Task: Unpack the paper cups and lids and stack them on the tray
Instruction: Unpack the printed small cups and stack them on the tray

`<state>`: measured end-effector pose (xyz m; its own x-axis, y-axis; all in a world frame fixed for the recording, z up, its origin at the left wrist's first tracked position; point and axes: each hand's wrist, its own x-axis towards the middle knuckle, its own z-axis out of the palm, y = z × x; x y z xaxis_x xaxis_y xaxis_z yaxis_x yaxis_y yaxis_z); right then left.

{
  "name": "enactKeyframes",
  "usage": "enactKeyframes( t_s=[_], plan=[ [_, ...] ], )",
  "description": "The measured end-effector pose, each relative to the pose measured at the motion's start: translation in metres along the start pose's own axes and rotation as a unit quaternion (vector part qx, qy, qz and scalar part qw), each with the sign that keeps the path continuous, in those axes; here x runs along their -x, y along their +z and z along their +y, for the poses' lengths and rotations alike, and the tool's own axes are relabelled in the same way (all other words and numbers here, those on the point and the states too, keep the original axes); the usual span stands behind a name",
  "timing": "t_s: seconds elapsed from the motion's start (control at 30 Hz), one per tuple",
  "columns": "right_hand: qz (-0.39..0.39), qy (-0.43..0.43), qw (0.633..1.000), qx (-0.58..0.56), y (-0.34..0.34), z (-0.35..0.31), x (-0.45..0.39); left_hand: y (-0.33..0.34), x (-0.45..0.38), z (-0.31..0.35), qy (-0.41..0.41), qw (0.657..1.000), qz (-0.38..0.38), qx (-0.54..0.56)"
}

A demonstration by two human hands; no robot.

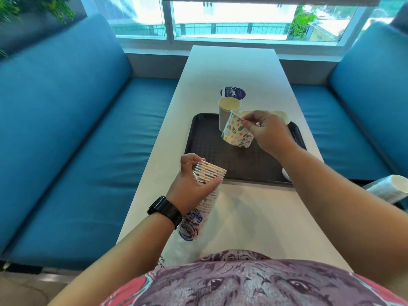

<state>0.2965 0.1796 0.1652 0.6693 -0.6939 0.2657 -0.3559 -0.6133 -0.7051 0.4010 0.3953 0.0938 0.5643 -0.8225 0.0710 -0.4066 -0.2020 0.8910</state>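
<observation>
Nearest to the viewer is the person's printed shirt (254,281), at the 6 o'clock edge of the white desk (254,217). From under it a plastic sleeve (189,230) with blue print lies on the desk and goes up toward 11 o'clock. Inside this sleeve is the stack of paper cups (209,180), lying on its side with the rims pointing to the tray. The left hand (189,184), with a black watch (165,210) on the wrist, grips this stack near its open end; the fingers and the thumb are curled around it.

Farther on, at 12 o'clock, a dark tray (212,149) rests on the desk. Above it the right hand (268,131) pinches the rim of one patterned paper cup (236,131), which hangs tilted over the tray. Just behind this cup a stack of plain cups (228,111) stands upright on the tray. Two more cup rims show behind the right hand, but they are mostly hidden.

At 3 o'clock another sleeve of cups (388,188) lies at the side of the desk. Beyond the tray, a round blue sticker (234,93) is on the desk. Blue benches (66,129) stand at 9 and 3 o'clock, and a window (231,18) is at the far end.
</observation>
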Motion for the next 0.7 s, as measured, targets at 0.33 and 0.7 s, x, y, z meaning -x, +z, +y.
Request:
enactKeyframes(
  t_s=[0.33, 0.7],
  plan=[
    [0.078, -0.063, 0.974, 0.203, -0.017, 0.040, -0.069, 0.005, -0.029, 0.000, -0.006, 1.000, 0.003, 0.019],
    [-0.025, -0.026, 0.974, 0.223, 0.015, 0.068, -0.057, 0.007, -0.044, -0.007, -0.008, 1.000, 0.000, 0.009]
  ],
)
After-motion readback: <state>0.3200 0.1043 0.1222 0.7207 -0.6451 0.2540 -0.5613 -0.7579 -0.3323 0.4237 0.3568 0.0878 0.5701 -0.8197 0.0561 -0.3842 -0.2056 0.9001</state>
